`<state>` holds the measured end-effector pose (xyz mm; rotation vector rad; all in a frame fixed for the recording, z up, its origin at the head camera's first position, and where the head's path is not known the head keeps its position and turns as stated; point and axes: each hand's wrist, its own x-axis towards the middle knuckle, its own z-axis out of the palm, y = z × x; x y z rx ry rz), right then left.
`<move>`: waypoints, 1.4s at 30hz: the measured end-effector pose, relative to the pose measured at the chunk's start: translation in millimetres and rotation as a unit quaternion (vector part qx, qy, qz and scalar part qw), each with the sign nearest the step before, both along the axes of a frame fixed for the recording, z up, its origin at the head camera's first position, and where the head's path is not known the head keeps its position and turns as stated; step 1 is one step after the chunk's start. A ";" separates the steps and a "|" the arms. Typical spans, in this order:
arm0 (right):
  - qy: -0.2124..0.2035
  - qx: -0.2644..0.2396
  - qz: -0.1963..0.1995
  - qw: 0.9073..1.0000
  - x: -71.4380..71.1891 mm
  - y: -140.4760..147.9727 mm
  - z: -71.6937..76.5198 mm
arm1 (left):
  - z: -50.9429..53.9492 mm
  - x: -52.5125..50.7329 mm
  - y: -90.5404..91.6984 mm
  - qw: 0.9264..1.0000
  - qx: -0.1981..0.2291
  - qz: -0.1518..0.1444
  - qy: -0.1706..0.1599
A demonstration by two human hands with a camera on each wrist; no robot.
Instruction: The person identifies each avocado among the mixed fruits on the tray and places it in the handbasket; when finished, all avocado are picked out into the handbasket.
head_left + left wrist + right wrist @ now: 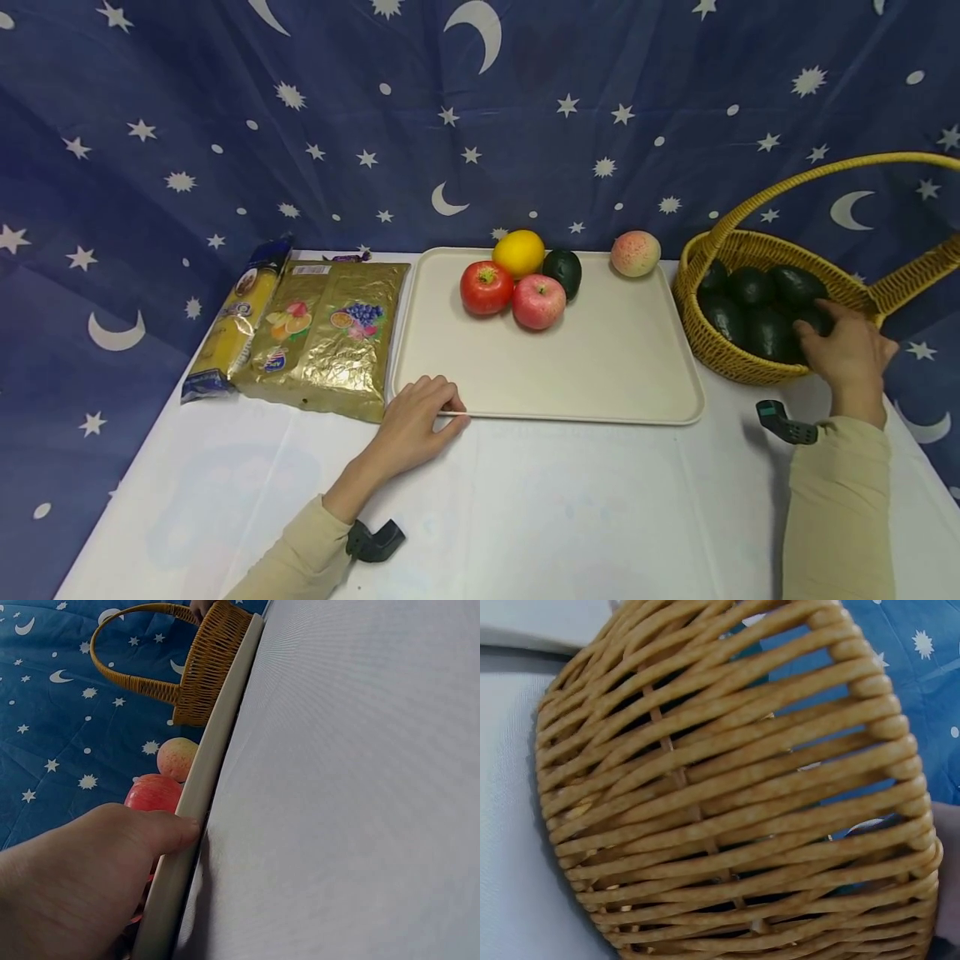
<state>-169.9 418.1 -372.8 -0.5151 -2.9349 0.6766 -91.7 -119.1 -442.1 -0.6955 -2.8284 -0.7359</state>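
At its front left corner, the cream tray [600, 375] has its rim between the thumb and fingers of my left hand [417, 421]. The thumb lies against the rim in the left wrist view. On the tray stand a tomato [486, 288], a lemon [519, 253], an apple [538, 302], a dark avocado [567, 271] and a peach [636, 253]. My right hand [851, 350] reaches into the yellow wicker basket [720, 354] and grips an avocado [819, 320] at its right side, partly hidden by the fingers. Woven wicker covers most of the right wrist view.
Several other avocados [750, 287] fill the basket, whose tall handle [810, 177] arches above it. Left of the tray lie a gold fruit-printed bag [330, 342], a yellow and blue packet [236, 329] and a small purple wrapper [348, 257]. A dark blue curtain [525, 150] hangs behind the white table [570, 508].
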 end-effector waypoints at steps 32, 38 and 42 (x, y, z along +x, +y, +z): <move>0.444 -0.209 0.043 0.870 -5.0 -121.3 20.9 | -0.7 0.3 0.9 1.000 0.004 -0.001 0.004; 0.413 -0.222 0.098 0.878 -2.0 -150.1 24.3 | -1.6 1.3 0.1 1.000 0.000 0.001 0.000; 0.363 -0.231 0.137 0.892 -3.9 -167.5 27.1 | -0.4 0.8 -0.4 1.000 -0.002 0.003 -0.001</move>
